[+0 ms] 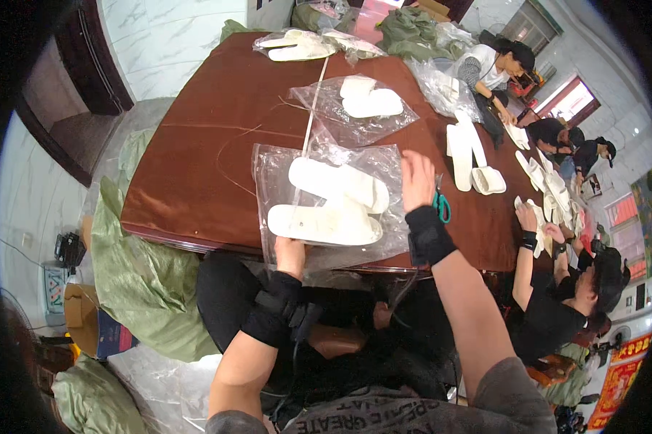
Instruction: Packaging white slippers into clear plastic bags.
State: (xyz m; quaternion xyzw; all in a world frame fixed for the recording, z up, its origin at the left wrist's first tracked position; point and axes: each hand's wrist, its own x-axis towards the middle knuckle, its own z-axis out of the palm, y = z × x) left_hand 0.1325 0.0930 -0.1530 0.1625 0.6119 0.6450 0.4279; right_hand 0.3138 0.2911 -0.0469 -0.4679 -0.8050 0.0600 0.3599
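A pair of white slippers lies on a clear plastic bag [267, 189] spread at the table's near edge, one slipper [304, 223] nearer me and the other slipper [319, 176] just beyond it. My left hand [290, 256] is closed at the near slipper's front edge, its fingertips tucked out of sight there. At the bag's right side, my right hand [418, 181] has its fingers bent together on the plastic edge. Green-handled scissors [442, 205] lie right beside that wrist. Both wrists wear black bands.
Another bagged white pair [373, 101] lies farther up the brown table [189, 159], with more slippers [286, 47] at its far edge. A loose pair [460, 155] rests to the right. Co-workers [572, 304] handle slippers along the right side. Green sacks [145, 289] stand at left.
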